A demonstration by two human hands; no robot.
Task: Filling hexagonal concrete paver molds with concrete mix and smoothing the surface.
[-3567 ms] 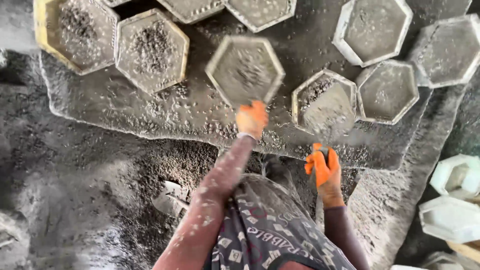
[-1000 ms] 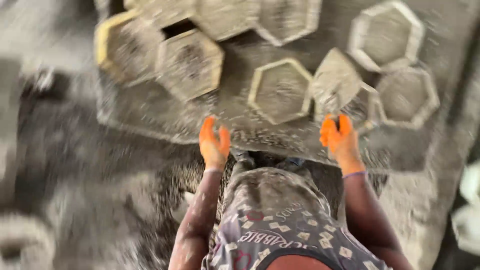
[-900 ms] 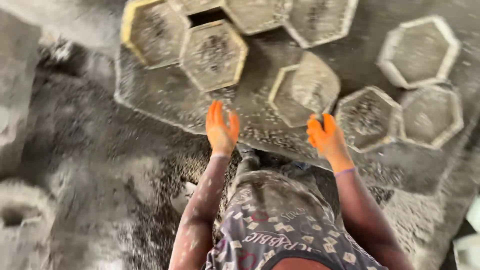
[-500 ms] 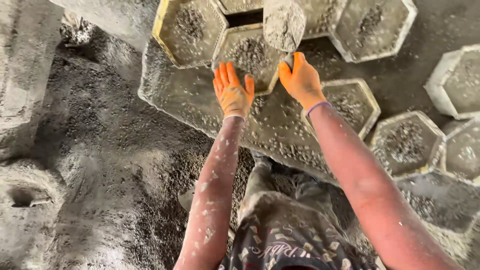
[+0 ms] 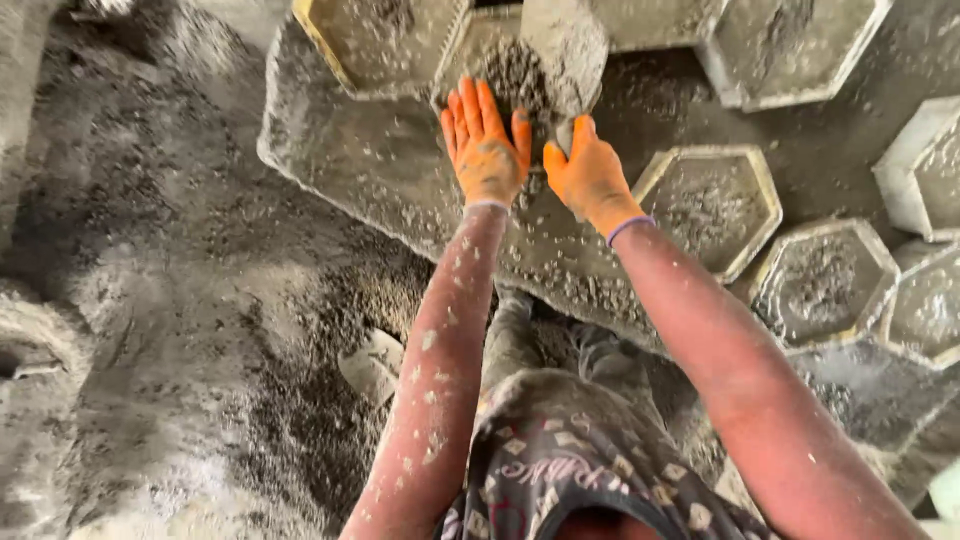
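Left hand [image 5: 487, 150] in orange glove lying open, fingers spread, palm pressing near edge of hexagonal mould [image 5: 490, 60]. Right hand [image 5: 590, 180], also gloved, closing around handle of trowel [image 5: 563, 50]. Trowel blade, loaded with wet grey mix, tilting over same mould. More filled hexagonal moulds [image 5: 715, 205] sitting to right on mortar-caked surface [image 5: 380, 170].

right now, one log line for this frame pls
left hand: flat, open by hexagonal mould | right hand: grips trowel over mould | slab: wet concrete
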